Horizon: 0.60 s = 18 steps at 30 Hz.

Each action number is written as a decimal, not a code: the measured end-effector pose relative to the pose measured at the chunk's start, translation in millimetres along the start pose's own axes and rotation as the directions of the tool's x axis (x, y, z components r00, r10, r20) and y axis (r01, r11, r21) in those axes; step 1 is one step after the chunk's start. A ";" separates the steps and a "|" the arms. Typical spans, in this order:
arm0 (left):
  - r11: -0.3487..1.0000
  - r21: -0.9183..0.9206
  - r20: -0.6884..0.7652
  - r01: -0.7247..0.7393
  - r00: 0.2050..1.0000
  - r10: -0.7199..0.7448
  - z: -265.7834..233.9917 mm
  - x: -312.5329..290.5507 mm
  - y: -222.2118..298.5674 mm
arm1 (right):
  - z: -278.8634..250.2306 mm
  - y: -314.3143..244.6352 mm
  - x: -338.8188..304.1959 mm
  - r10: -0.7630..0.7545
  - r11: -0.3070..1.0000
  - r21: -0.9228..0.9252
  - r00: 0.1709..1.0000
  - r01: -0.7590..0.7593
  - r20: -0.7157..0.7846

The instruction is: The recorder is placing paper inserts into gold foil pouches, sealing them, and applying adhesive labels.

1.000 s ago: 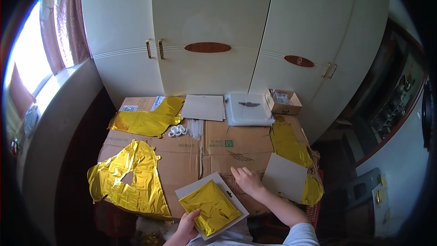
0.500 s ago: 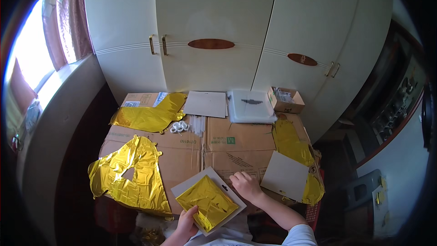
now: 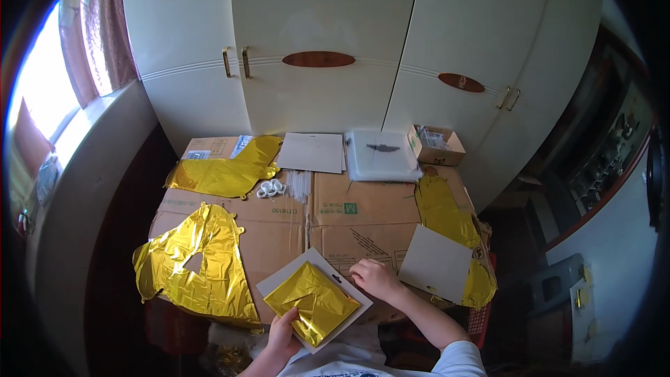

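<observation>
My left hand grips the lower left edge of a white card, its thumb pressing on the folded gold foil balloon that lies on the card. The card is tilted in front of my body and has a dark hanger slot near its upper right edge. Just beyond that edge, my right hand hovers with curled fingers. Whatever is between those fingertips, if anything, cannot be made out. A second white card lies to the right, partly over a gold foil balloon.
Flattened cardboard covers the table. Flat gold foil balloons lie at left. Toward the back are white ribbon rolls, clear straws, stacked cards, a clear plastic bag stack and a small open box. Cabinets stand behind.
The whole view has shifted slightly. My left hand has lifted the card and folded balloon a little toward my right hand, whose fingers stay curled.
</observation>
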<state>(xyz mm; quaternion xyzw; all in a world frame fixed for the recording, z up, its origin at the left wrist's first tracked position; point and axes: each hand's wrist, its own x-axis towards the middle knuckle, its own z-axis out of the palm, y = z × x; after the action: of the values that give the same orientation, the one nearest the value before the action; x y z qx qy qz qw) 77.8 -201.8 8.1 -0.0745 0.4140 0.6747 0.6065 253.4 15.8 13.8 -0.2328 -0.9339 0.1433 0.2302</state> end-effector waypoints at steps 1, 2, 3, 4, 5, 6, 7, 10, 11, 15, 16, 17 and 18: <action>1.000 0.016 -0.001 -0.019 1.000 0.019 4.1 -3.3 -0.2 | -1.2 -1.4 0.8 0.045 0.999 0.030 0.999 -0.046 0.029; 0.999 0.032 -0.002 -0.038 0.999 0.038 7.7 -6.4 -1.2 | -3.2 -3.9 0.9 0.090 0.994 0.058 0.994 -0.093 0.059; 0.998 0.034 0.009 -0.055 0.998 0.055 10.6 -8.9 -3.1 | -5.3 -6.4 1.3 0.133 0.986 0.084 0.987 -0.141 0.090; 0.997 0.035 0.019 -0.070 0.997 0.070 13.4 -11.6 -5.8 | -7.0 -8.4 1.2 0.133 0.986 0.085 0.987 -0.140 0.087; 0.996 0.037 0.028 -0.086 0.996 0.085 14.9 -12.8 -7.9 | -8.5 -10.4 1.5 0.133 0.986 0.085 0.988 -0.140 0.084; 0.995 0.035 0.022 -0.091 0.996 0.091 14.1 -12.2 -10.0 | -9.4 -12.2 1.4 0.132 0.986 0.086 0.988 -0.139 0.082; 0.994 0.036 0.027 -0.099 0.995 0.098 13.6 -11.4 -12.1 | -9.7 -13.7 1.1 0.136 0.986 0.090 0.988 -0.143 0.078; 0.992 0.048 0.044 -0.116 0.992 0.114 13.0 -9.1 -18.1 | -10.1 -18.3 1.2 0.150 0.982 0.105 0.986 -0.157 0.069; 0.991 0.059 0.049 -0.119 0.992 0.116 12.8 -8.4 -19.7 | -10.1 -20.6 1.4 0.157 0.980 0.113 0.985 -0.164 0.068; 0.992 0.061 0.057 -0.112 0.992 0.109 13.9 -4.2 -26.1 | -8.5 -27.6 1.0 0.145 0.978 0.143 0.988 -0.150 0.050; 0.993 0.045 0.060 -0.109 0.993 0.107 16.4 -4.5 -26.1 | -8.8 -30.5 1.2 0.136 0.981 0.133 0.990 -0.140 0.035; 0.994 0.028 0.063 -0.106 0.993 0.104 20.1 -5.2 -25.1 | -9.8 -34.2 1.5 0.128 0.984 0.123 0.992 -0.129 0.021; 0.995 0.012 0.065 -0.103 0.993 0.102 22.5 -5.5 -24.9 | -10.1 -37.1 1.6 0.119 0.986 0.113 0.993 -0.119 0.007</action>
<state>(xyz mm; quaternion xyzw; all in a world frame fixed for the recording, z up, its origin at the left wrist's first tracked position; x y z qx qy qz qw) 110.2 -193.3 14.3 -0.0266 0.4026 0.7038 0.5847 243.4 -13.3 36.9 -0.2748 -0.9087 0.2096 0.2342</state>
